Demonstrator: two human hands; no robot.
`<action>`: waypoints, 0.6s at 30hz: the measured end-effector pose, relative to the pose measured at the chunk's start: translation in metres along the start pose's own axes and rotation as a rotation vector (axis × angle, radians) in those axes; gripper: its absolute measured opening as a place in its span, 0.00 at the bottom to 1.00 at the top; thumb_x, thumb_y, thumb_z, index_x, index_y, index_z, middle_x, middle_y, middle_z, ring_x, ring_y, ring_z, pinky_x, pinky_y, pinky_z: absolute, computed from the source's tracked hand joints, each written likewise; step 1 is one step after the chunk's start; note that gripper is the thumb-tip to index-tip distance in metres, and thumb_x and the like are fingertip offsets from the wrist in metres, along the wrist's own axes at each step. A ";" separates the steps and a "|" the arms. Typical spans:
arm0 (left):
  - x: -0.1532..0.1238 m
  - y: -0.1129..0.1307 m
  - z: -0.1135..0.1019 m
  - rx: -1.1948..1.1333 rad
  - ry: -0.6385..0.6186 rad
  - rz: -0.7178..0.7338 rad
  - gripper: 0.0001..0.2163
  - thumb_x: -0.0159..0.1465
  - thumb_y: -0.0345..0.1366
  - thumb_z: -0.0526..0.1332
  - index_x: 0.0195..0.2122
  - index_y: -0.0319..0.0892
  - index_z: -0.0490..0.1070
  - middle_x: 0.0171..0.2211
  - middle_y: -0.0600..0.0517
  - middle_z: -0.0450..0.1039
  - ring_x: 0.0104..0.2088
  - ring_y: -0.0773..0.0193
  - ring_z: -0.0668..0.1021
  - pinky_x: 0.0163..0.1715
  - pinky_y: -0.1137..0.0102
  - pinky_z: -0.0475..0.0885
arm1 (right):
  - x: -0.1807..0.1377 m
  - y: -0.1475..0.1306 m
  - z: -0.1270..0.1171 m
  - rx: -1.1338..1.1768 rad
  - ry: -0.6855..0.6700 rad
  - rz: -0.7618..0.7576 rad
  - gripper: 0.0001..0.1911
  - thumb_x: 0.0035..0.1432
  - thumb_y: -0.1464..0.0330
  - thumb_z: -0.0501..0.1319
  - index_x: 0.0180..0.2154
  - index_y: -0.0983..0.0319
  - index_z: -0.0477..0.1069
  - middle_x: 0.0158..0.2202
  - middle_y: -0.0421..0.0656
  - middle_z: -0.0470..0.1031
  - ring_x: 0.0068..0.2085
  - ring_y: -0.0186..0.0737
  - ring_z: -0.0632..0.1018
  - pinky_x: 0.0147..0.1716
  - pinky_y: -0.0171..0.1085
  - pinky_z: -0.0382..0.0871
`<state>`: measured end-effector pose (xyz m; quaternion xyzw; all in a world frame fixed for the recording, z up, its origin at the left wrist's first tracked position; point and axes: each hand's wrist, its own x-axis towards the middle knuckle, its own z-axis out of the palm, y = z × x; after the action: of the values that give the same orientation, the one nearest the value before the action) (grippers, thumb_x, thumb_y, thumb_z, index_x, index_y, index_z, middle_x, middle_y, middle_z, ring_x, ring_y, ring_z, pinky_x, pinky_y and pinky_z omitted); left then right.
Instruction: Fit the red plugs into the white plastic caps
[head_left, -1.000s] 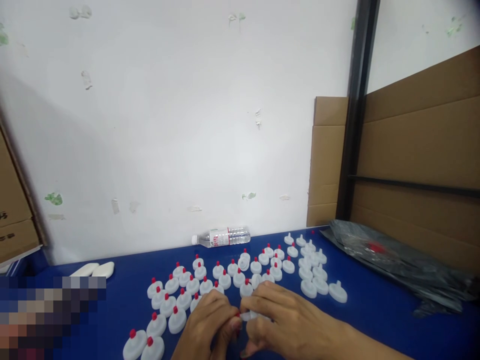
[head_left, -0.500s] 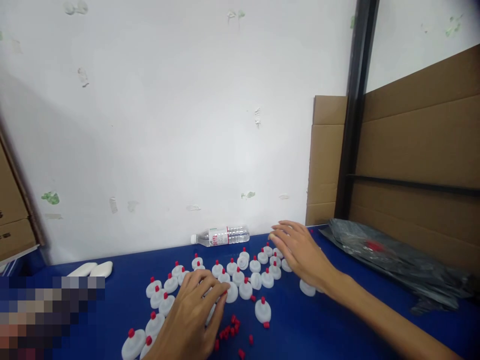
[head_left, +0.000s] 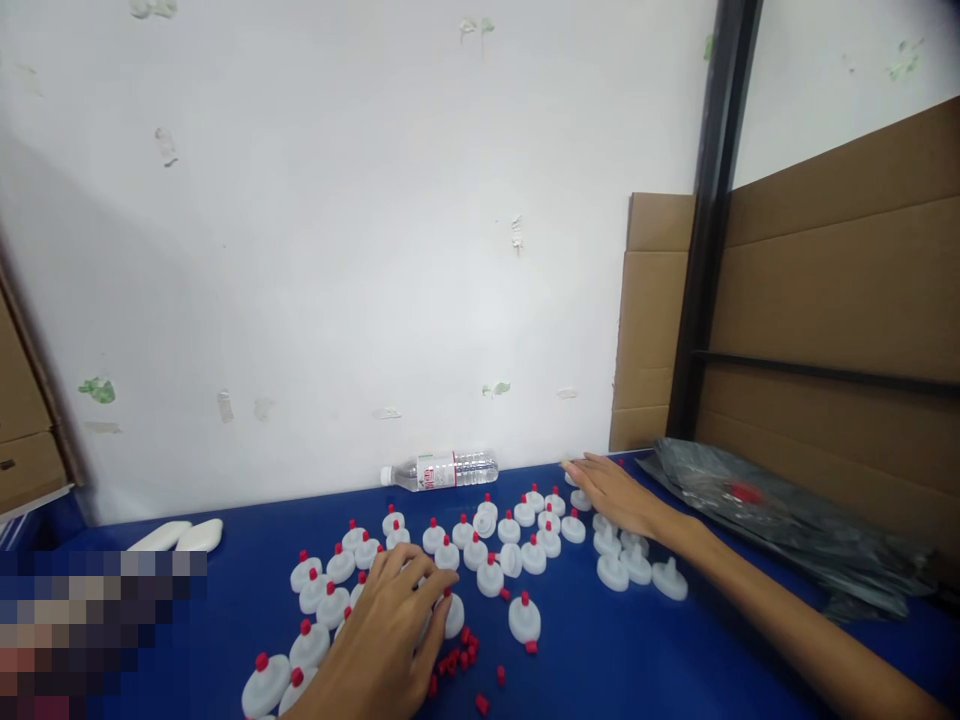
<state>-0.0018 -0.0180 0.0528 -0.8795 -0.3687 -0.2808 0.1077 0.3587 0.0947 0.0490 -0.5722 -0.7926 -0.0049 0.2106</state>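
Many round white plastic lids with spouts lie on the blue table [head_left: 592, 660], most with a small red cap on the spout. My left hand [head_left: 394, 630] is low over the group, its fingers curled and closed around a red-capped white lid [head_left: 454, 615]; the exact grip is partly hidden. At the far right of the group, my right hand [head_left: 615, 495] is stretched out with its fingers extended. Under and beside it lie several white lids with bare spouts [head_left: 670, 580]. A pile of loose red caps [head_left: 459, 655] lies just right of my left thumb.
A clear plastic bottle [head_left: 457, 470] lies on its side against the white wall. Grey plastic bags [head_left: 780, 530] lie on the right, by cardboard sheets [head_left: 832, 290] and a black post [head_left: 701, 250]. Two smooth white objects [head_left: 199, 535] lie at the left.
My right hand has shifted slightly right and lower, uncovering more bare-spouted lids. The lid at my left fingertips now shows beside my thumb.
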 end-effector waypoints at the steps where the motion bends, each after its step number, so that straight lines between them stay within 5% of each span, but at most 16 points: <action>1: 0.000 0.000 0.000 -0.003 0.012 0.006 0.13 0.69 0.26 0.55 0.50 0.45 0.74 0.41 0.48 0.78 0.44 0.52 0.78 0.44 0.53 0.78 | 0.000 0.000 0.001 0.008 -0.011 0.006 0.37 0.74 0.50 0.37 0.62 0.63 0.72 0.61 0.50 0.74 0.67 0.58 0.67 0.66 0.57 0.58; 7: 0.001 0.005 -0.004 -0.047 0.063 -0.005 0.13 0.70 0.27 0.55 0.51 0.46 0.74 0.41 0.48 0.78 0.43 0.55 0.78 0.42 0.59 0.79 | 0.000 -0.012 -0.013 0.051 0.075 -0.038 0.35 0.75 0.52 0.38 0.53 0.62 0.78 0.56 0.51 0.78 0.62 0.57 0.73 0.64 0.55 0.61; 13: 0.000 0.010 -0.009 -0.028 0.137 -0.018 0.17 0.71 0.31 0.57 0.60 0.47 0.69 0.49 0.46 0.77 0.50 0.53 0.77 0.47 0.58 0.79 | -0.016 -0.061 -0.036 0.110 0.223 -0.181 0.29 0.76 0.55 0.40 0.63 0.60 0.70 0.64 0.48 0.71 0.65 0.50 0.70 0.66 0.52 0.60; 18: -0.002 0.016 -0.010 0.034 0.245 0.060 0.26 0.69 0.38 0.61 0.68 0.43 0.59 0.57 0.43 0.74 0.56 0.50 0.76 0.54 0.57 0.76 | -0.057 -0.129 -0.034 0.191 0.023 -0.707 0.23 0.75 0.63 0.50 0.67 0.59 0.64 0.65 0.48 0.69 0.65 0.45 0.71 0.65 0.50 0.63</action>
<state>0.0038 -0.0343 0.0599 -0.8475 -0.3309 -0.3762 0.1752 0.2674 -0.0101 0.0905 -0.2406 -0.9358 -0.0097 0.2575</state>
